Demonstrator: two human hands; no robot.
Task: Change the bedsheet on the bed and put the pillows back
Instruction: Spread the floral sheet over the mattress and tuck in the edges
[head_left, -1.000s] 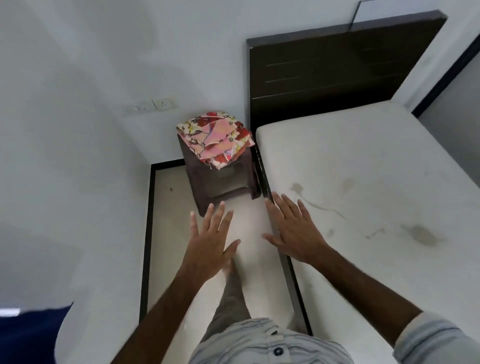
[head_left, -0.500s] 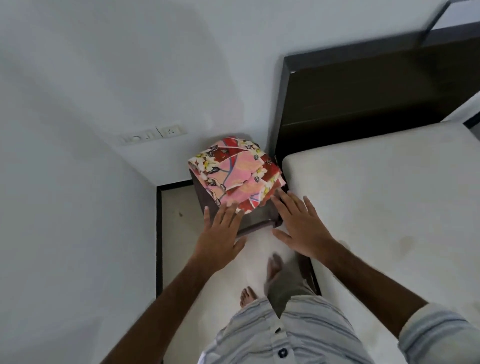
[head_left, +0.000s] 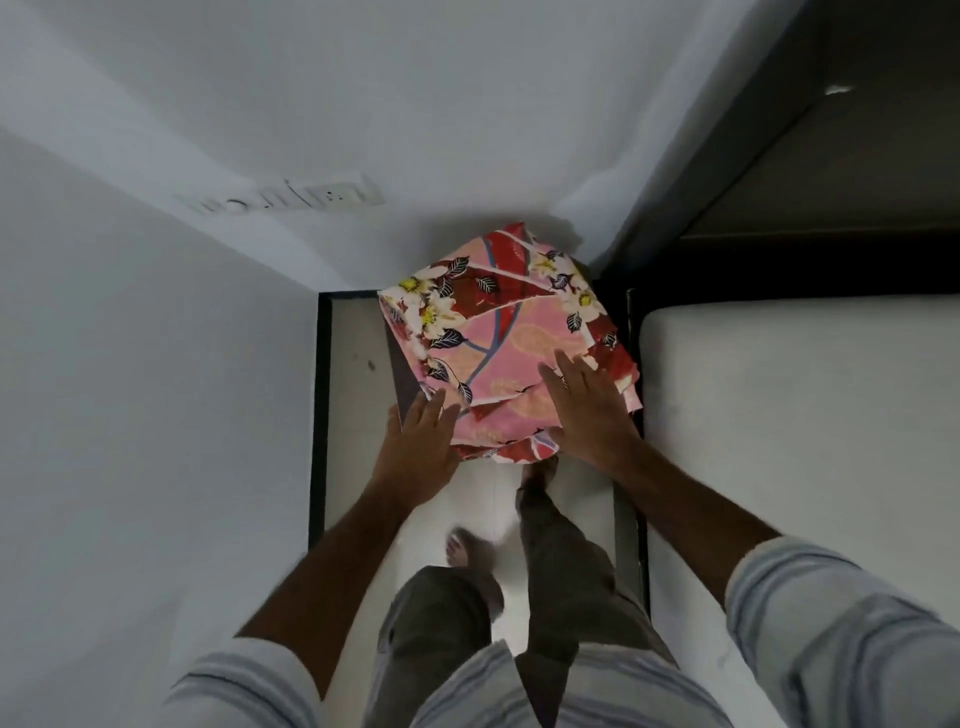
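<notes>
A folded pink and red floral bedsheet (head_left: 498, 322) lies on a dark stool (head_left: 402, 366) in the corner beside the bed. My left hand (head_left: 421, 447) touches the near left edge of the folded sheet, fingers straight. Flat on top of the sheet's near right part lies my right hand (head_left: 587, 405), fingers straight. The bare white mattress (head_left: 800, 426) fills the right side, with no sheet on it. No pillows are in view.
The dark headboard (head_left: 831, 171) stands at the upper right. White walls close in on the left and behind the stool, with a switch plate (head_left: 291, 197) above it. I stand in a narrow strip of floor (head_left: 353, 415) between wall and bed frame.
I have stepped closer to the stool. Both hands have moved forward from the air in front of the stool onto the folded sheet.
</notes>
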